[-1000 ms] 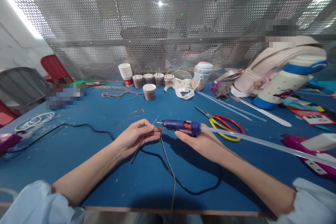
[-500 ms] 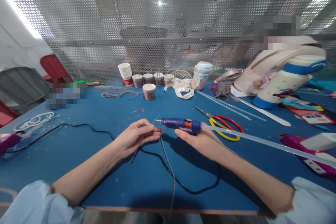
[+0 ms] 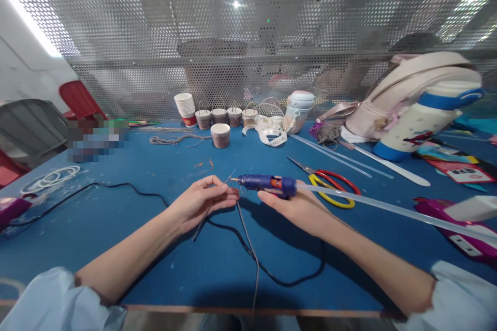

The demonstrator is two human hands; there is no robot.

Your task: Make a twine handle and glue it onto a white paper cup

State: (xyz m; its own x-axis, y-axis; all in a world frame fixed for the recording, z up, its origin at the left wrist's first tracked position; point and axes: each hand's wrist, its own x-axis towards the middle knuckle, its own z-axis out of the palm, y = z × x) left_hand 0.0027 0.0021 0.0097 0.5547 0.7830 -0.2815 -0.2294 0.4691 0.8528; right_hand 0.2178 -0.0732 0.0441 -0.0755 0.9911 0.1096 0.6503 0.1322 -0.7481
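Note:
My right hand (image 3: 303, 209) is wrapped round a blue hot glue gun (image 3: 264, 184), whose tip points left. A long clear glue stick (image 3: 373, 202) sticks out of the gun's back end and runs off to the right. My left hand (image 3: 212, 197) is closed in a pinch on a thin grey cord (image 3: 248, 240), just by the gun's tip. One length of the cord hangs down over the table's front edge; a shorter end shows below my left palm. The gun's black cable (image 3: 295, 283) loops on the table beneath my hands.
Scissors (image 3: 334, 186) with red and yellow handles lie right of the gun. Behind stand a cord-wrapped paper cup (image 3: 220, 136), a stack of cups (image 3: 185, 108) and a small bottle (image 3: 298, 112). A large bottle (image 3: 423, 124) leans at right. Loose glue sticks (image 3: 334, 155) lie nearby.
The glue gun has shifted very slightly to the left, with its tip still close to my left fingertips. My left hand and the cord look the same.

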